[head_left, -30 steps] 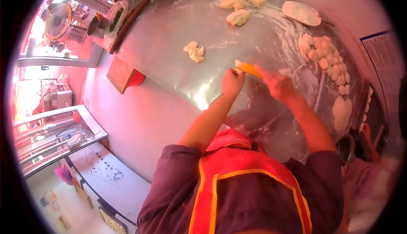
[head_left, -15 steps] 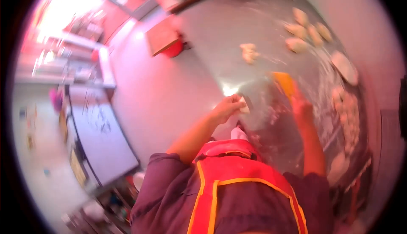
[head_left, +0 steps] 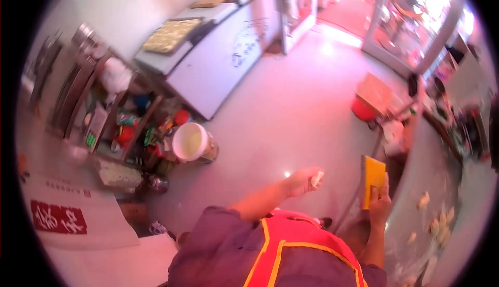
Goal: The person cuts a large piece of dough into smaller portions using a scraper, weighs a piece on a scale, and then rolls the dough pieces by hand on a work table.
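My left hand [head_left: 305, 182] is closed around a small pale piece [head_left: 317, 178], which looks like dough; it is over the open floor in front of the red apron. On the right, my right hand [head_left: 380, 204] grips a flat yellow scraper [head_left: 373, 180], held upright near the edge of the metal worktop [head_left: 403, 235]. Several pale dough pieces [head_left: 441, 227] lie on that worktop, beyond my right hand.
A white chest freezer [head_left: 223, 53] bears a tray of pale pieces [head_left: 170, 35]. Nearer stands a white bucket [head_left: 191, 142] beside cluttered shelves [head_left: 125, 123]. A red bucket [head_left: 363, 109] under a board is by the worktop, near the glass door [head_left: 410, 32].
The view has swung left, away from the worktop towards the freezer and shelves. My hands still hold the pale piece and the scraper, and the scraper has turned more upright.
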Available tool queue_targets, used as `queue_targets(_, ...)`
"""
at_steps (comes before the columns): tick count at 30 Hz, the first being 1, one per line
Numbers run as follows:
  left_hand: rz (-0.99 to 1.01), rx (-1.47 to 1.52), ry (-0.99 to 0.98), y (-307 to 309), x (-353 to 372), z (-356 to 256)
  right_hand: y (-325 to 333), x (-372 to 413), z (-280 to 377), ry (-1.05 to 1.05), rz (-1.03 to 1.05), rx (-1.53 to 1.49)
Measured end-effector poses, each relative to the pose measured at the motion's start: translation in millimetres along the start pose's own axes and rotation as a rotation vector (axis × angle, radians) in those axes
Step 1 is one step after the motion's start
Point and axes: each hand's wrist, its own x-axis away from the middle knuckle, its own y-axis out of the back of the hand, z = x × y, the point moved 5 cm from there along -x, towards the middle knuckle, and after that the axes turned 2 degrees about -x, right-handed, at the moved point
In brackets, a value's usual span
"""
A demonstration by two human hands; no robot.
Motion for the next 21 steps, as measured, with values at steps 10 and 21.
queue_targets(10,-0.604,0.097,-0.529,237,267,-117,-311,-25,253,0.544,0.623,-0.007)
queue_targets(21,-0.929,0.504,-1.187,436,496,-208,-568,-26,463,0.829,0.972,-0.034)
